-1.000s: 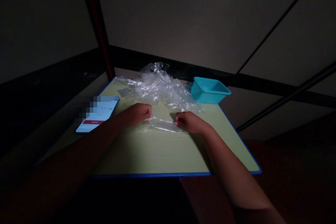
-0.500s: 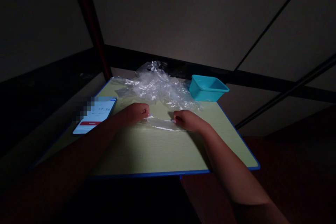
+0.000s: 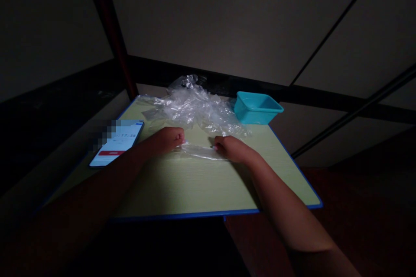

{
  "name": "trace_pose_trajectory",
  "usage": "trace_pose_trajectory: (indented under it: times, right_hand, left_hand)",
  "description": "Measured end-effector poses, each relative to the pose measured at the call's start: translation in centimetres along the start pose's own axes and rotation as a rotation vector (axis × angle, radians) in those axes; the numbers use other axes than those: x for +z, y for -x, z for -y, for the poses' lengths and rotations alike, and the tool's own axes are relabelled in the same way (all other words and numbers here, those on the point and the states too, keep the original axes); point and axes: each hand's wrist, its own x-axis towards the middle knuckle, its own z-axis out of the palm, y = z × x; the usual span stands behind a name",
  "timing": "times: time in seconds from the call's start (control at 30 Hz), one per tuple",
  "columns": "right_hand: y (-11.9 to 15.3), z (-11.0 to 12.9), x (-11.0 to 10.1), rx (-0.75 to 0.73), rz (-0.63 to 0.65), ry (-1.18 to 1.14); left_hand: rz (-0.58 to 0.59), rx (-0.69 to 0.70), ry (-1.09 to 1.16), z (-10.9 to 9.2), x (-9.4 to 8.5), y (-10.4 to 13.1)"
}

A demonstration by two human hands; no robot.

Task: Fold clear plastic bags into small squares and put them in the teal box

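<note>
A clear plastic bag [image 3: 199, 151] stretches flat and narrow between my two hands, low over the table. My left hand [image 3: 170, 137] is closed on its left end, fingers curled in. At the other end my right hand [image 3: 229, 147] pinches the bag with thumb and fingers. Just behind both hands lies a loose heap of crumpled clear plastic bags [image 3: 191, 106]. The parts of the held bag inside my fists are hidden.
The pale green table [image 3: 201, 190] has a blue edge. A lit phone [image 3: 118, 140] lies at the left, beside my left forearm. A turquoise plastic basket [image 3: 256, 112] stands at the back right corner. Dark panelled walls rise behind.
The strip of plastic between my hands looks slightly narrower than before. Both hands have stayed almost in place, still closed on it.
</note>
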Motion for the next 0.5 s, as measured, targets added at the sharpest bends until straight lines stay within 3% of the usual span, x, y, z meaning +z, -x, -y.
trace_pose_trajectory:
  times: [0.5]
  right_hand:
    - [-0.2,1.1,0.1,0.082,0.031,0.143]
  left_hand:
    - [0.007,0.019,-0.006,0.0,0.0,0.0]
